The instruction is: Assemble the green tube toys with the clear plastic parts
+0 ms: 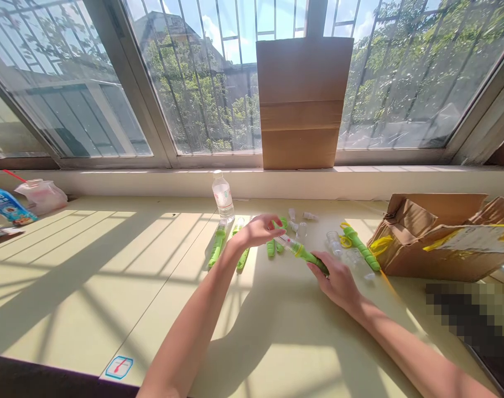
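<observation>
My right hand (338,279) is wrapped round the green grip of a tube-shaped piece (304,253), which has a yellow ring and a clear ribbed front part. The piece is tilted, its clear end pointing up and to the left. At that clear end my left hand (260,230) is closed, thumb and fingers pinched together on it. Left of that hand lies a similar green tube (217,249), with another partly hidden behind my left wrist. Short green pieces (270,249) lie just beyond the held one. Small clear plastic parts (302,229) are scattered behind them.
A water bottle (223,196) stands near the windowsill. To the right are a clear cup-like part (333,242), a green tube (362,249) and an open cardboard box (446,249). A cardboard sheet (304,105) leans against the window. Snack packaging (9,204) sits far left.
</observation>
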Motion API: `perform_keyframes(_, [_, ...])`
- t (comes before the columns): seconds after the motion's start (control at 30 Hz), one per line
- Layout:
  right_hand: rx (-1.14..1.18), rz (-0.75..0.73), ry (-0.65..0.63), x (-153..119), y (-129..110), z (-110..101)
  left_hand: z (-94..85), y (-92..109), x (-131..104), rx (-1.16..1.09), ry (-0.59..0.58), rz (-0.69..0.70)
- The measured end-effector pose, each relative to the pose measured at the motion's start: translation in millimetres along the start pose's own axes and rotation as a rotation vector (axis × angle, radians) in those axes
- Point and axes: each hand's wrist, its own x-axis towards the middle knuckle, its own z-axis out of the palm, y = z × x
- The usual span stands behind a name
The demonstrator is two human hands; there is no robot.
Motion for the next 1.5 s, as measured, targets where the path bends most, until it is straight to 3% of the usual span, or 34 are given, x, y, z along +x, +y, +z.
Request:
perform_keyframes(0.1, [0.006,0.017,0.048,0.4,2.0,2.7,15.5,0.9,7.9,-0.178,0.148,-0.045])
perform_keyframes(0.17, [-0.02,0.001,0.06,0.3,3.9,4.4,32.0,2.1,14.7,-0.366,0.313,-0.113])
perform_keyframes(0.33, [-0.056,-0.02,0.018,-1.5,1.7,5.5,67.8,4.9,26.3,-0.737,0.59,-0.217])
perform_keyframes(0.57, [0.181,0.093,-0.149,-3.4,-21.4,4.5,72.7,4.0,24.9,-0.828,0.835,-0.168])
perform_keyframes(0.67, [0.371,0.176,-0.266,-3.9,-29.6,4.2,72.9,4.3,23.4,-0.83,0.87,-0.127])
perform_keyframes(0.87, [0.843,0.52,-0.497,-4.7,-40.2,2.2,72.0,4.0,21.9,-0.932,0.871,-0.041])
perform_keyframes(0.93, [0.883,0.562,-0.506,-4.9,-42.5,2.5,71.1,3.2,22.5,-1.006,0.854,-0.034])
perform_keyframes(1.13, [0.44,0.358,-0.191,-5.4,-35.7,8.1,76.0,2.6,25.5,-1.208,0.768,-0.182])
perform_keyframes(1.23, [0.282,0.331,-0.089,-4.6,-29.1,9.1,79.9,5.8,25.1,-1.341,0.699,-0.269])
perform_keyframes(1.37, [0.263,0.245,-0.115,-4.5,-28.5,6.7,79.7,9.9,23.0,-1.462,0.704,-0.283])
perform_keyframes(1.5, [0.421,0.223,-0.21,-4.5,-36.0,3.7,77.0,9.8,21.3,-1.491,0.691,-0.302])
